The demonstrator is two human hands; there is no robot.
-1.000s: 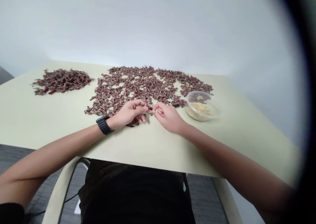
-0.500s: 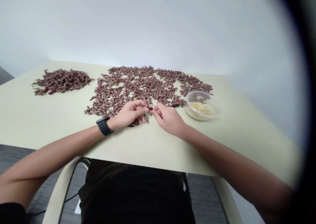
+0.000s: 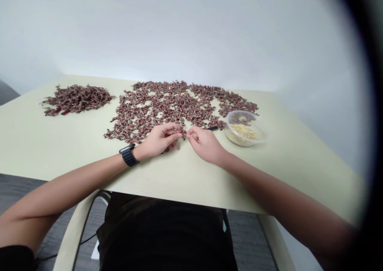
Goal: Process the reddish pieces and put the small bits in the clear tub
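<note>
My left hand (image 3: 160, 139), with a dark watch on its wrist, is closed over the near edge of a wide spread of shrivelled, reddish-brown dried pieces (image 3: 170, 107). Between its thumb and fingers is a small reddish-brown dried piece (image 3: 181, 131), mostly hidden. My right hand (image 3: 206, 144) meets it from the right, thumb and forefinger pinched together at the end of that piece. What lies inside the right pinch is too small to make out. A clear round plastic tub (image 3: 235, 137) with pale yellow bits in it stands right of my right hand.
A second heap of dried pieces (image 3: 80, 97), with a few bright red ones, lies at the far left of the pale table (image 3: 179, 179). A black handle-like object (image 3: 212, 128) lies between the spread and the tub. A white wall (image 3: 179, 32) rises behind the table.
Both hands stay together at the same spot. My left hand has shifted slightly right and its fingers have drawn closer together. The view has moved a little.
</note>
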